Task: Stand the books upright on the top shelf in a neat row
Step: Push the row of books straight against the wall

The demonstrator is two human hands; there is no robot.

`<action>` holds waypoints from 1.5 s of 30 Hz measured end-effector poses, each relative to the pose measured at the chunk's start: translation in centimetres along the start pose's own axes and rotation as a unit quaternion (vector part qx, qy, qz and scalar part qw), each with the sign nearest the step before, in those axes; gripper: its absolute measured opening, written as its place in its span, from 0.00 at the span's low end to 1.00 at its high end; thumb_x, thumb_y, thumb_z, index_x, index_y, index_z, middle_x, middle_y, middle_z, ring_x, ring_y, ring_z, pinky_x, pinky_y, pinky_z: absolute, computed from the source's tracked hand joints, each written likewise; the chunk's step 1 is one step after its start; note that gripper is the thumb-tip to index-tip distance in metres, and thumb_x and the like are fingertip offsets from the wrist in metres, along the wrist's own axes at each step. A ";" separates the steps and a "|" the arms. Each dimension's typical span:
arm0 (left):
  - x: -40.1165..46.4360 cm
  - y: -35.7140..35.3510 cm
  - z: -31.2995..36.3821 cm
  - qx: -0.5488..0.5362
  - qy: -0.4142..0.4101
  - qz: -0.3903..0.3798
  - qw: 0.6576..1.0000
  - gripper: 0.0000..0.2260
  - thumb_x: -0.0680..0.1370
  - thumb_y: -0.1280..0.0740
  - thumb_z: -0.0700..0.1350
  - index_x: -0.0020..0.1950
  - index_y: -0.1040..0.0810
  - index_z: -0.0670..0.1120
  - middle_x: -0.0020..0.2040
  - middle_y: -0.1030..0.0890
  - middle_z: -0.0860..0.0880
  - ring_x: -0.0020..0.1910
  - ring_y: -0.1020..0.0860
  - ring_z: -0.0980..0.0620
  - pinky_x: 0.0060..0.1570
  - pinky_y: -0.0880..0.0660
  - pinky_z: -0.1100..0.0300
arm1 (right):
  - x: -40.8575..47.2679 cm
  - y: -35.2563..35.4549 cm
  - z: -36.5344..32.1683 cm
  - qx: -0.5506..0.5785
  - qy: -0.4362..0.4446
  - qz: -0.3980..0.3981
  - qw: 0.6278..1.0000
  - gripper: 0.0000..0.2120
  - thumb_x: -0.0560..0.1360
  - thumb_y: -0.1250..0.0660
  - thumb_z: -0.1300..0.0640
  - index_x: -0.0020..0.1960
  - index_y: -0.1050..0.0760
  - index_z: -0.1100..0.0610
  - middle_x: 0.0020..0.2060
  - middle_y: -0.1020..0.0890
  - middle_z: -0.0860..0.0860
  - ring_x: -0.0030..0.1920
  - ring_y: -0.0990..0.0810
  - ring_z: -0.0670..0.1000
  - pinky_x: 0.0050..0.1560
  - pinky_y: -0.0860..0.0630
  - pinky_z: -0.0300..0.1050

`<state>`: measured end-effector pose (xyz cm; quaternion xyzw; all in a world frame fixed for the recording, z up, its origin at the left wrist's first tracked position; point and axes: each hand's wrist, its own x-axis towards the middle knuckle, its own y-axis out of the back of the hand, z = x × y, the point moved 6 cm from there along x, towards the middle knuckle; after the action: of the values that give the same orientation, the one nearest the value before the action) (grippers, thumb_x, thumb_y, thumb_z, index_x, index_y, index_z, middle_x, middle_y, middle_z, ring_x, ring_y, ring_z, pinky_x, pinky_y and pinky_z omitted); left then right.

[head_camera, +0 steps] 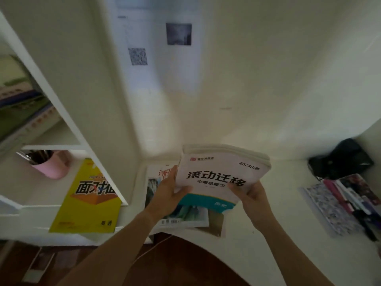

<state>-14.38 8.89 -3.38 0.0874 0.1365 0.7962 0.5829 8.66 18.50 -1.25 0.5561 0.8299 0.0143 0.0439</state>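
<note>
While both hands gripped it, the white-and-teal book (218, 176) hung above the white surface (257, 240), its cover facing the camera and tilted back, its long axis running from the teal lower edge near the wrists up to the thick page block at the far top. The left hand (168, 193) held its lower left edge, thumb laid over the cover; the right hand (250, 196) had its grip clenched on the lower right corner, thumb on the printed title. Under the book, more books (185, 215) lay flat in a loose pile on the surface, their near corners close to its curved front edge. To the left stood the white shelf unit (68, 112); a yellow book (86, 201) lay flat on a lower shelf, jutting past its front lip, beside a pink pen cup (51, 164). Higher up, leaning books (18, 100) filled the left part of a compartment, with bare board to their right. Open surface stretched right of the hands toward a patterned notebook (329, 207) and a black bag (340, 157) by the wall.
</note>
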 end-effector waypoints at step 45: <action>-33.6 63.0 32.0 0.120 -0.190 0.757 0.614 0.14 0.75 0.24 0.55 0.50 0.29 0.57 0.46 0.18 0.59 0.43 0.17 0.49 0.46 0.17 0.42 | -2.8 -62.2 -63.7 -0.265 0.450 -0.006 0.853 0.68 0.51 0.30 0.18 0.76 0.54 0.52 0.64 0.25 0.59 0.58 0.21 0.64 0.56 0.22 0.58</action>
<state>-51.59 -37.22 47.71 0.3780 0.0023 0.8969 -0.2296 -53.26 -6.24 57.82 0.4512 0.7273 0.4816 -0.1886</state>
